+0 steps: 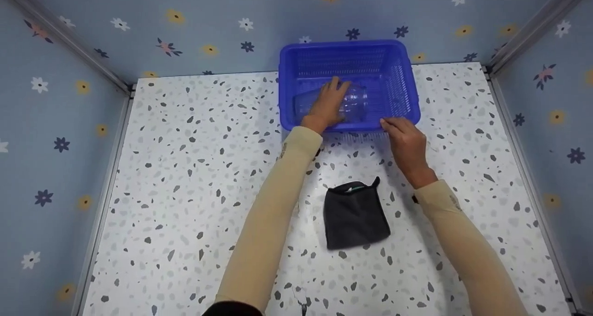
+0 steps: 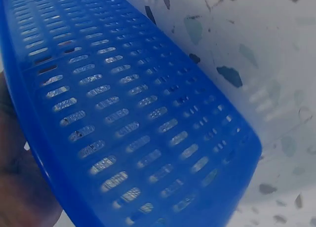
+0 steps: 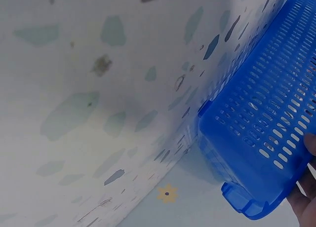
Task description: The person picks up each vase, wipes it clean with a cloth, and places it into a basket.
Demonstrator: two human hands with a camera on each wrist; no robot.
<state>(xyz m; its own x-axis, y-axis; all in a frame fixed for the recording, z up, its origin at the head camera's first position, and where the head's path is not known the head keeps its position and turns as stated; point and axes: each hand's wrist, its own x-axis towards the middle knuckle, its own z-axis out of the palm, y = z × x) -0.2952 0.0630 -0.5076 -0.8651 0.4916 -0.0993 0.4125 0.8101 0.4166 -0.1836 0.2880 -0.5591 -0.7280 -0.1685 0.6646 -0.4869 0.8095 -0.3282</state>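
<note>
A blue plastic basket (image 1: 350, 127) with slotted walls stands at the back of the table. Inside lies a clear, bottle-like container (image 1: 356, 104) on its side, partly covered by my left hand (image 1: 328, 104). That hand reaches over the near rim and grips the container across its middle, fingers on the far side and thumb on the near side. At the front right of the basket, my right hand (image 1: 407, 142) pinches the rim between thumb and fingers. In the right wrist view, its fingers (image 3: 297, 200) show beside the basket wall (image 3: 247, 158).
A black fabric pouch (image 1: 356, 218) with a small loop lies between the forearms, its mouth slightly parted on something pale and green. Blue flowered panels (image 1: 204, 33) wall the speckled white table (image 1: 185, 205) at the back and both sides.
</note>
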